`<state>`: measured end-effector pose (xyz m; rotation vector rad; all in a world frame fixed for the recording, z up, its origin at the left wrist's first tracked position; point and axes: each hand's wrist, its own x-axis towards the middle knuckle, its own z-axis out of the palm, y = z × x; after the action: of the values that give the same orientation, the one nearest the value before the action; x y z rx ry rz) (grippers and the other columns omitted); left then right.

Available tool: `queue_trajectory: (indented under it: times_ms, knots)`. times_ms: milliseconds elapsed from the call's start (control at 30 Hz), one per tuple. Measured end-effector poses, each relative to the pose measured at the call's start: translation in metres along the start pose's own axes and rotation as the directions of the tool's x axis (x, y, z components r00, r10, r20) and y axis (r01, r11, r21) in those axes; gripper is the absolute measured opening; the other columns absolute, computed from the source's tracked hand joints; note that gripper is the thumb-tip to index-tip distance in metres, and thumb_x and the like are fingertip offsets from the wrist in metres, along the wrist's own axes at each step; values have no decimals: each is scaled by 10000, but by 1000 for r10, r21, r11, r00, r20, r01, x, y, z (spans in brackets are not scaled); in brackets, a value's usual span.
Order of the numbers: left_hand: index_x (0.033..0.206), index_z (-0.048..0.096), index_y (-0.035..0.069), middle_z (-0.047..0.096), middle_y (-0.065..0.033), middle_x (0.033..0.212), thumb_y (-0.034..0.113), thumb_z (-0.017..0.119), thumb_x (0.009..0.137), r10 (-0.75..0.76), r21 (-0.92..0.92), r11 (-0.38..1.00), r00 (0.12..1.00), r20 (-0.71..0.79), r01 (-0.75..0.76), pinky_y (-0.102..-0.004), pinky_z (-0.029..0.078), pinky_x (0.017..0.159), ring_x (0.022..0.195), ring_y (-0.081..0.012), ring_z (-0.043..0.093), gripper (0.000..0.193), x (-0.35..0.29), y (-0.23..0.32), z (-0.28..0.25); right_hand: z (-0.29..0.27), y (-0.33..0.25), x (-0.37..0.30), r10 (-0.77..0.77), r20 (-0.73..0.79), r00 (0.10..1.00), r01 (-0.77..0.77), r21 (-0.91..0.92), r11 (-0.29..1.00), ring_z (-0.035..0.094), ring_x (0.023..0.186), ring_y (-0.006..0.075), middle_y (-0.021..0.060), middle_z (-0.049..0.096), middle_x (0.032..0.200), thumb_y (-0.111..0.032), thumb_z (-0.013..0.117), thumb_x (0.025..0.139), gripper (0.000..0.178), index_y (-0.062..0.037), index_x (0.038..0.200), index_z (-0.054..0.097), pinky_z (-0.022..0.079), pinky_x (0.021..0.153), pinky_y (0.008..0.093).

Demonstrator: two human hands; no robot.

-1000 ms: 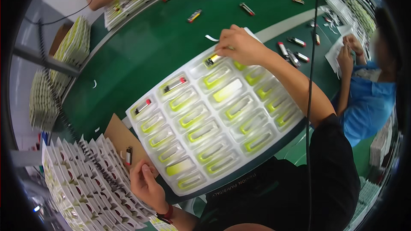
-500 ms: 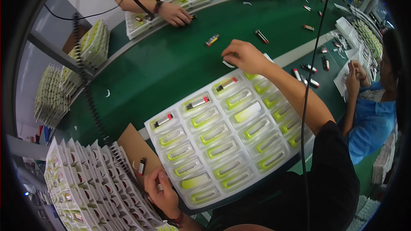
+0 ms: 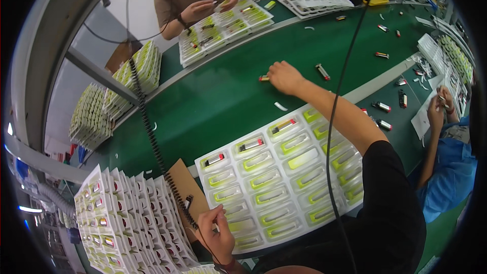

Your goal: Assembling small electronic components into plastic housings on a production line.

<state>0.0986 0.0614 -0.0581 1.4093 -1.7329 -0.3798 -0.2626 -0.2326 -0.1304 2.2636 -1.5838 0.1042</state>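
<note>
Black cable (image 3: 349, 56) hangs before green surface (image 3: 203, 106) and white tray (image 3: 285, 177).

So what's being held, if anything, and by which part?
Can't tell for sure: the right hand covers most of a lighter, one end poking out beyond the fingers. Nothing shows held in the left hand.

The bare right hand (image 3: 285, 77) covers most of a small red-ended cylindrical piece (image 3: 263, 78) at the far side; its grip is hidden. The bare right forearm (image 3: 341, 110) and a thin black cable (image 3: 330, 127) hide parts of the white plastic tray with lime-green pockets (image 3: 241, 189). Whether the bare left hand (image 3: 215, 234) touches it cannot be told. The lower edge cuts off the stack of white trays (image 3: 133, 223) at near left.
</note>
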Motion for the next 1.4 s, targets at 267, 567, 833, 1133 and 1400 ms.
queue_trajectory:
  times_ms: [267,567,833,1133,1400]
  knots:
    - [1270,565,-50,632,-139,1033,-83,607,885,7,-390,919,985,170,61,-251,526,732,872,-170,650,388,19,34,48,-133,-101,-106,-77,119,990,-140,893,-427,656,892,120,54,672,966,-84,690,900,258,-17,1123,579,527,795,283]
    - [1253,589,-81,607,-91,948,-122,670,831,-28,-694,681,954,297,236,-264,541,720,815,-165,666,431,6,34,45,-190,-168,-188,210,122,970,-57,955,-292,539,760,67,-2,613,875,-100,762,861,294,-28,1113,628,502,734,230]
    - [1224,633,-56,660,-85,956,-32,646,916,-38,-766,556,931,363,322,-264,536,749,822,-127,648,309,29,36,31,-203,-165,-174,240,57,969,-84,991,106,565,660,99,70,689,845,-203,731,895,257,-25,1077,696,467,608,259]
    - [1188,646,-81,675,-146,1019,-59,684,873,195,-806,564,919,342,180,-245,532,750,824,-149,666,318,31,32,39,-220,-166,-200,320,215,923,-182,975,-131,520,667,27,0,664,814,-166,706,916,207,11,1024,697,420,587,196]
    - [1106,690,-65,699,-118,906,-74,765,771,114,-719,675,939,324,166,-228,533,697,784,-135,670,344,31,32,45,-213,-157,-198,247,112,962,-115,993,-5,635,853,118,96,687,987,-101,717,880,277,38,1114,669,487,751,240]
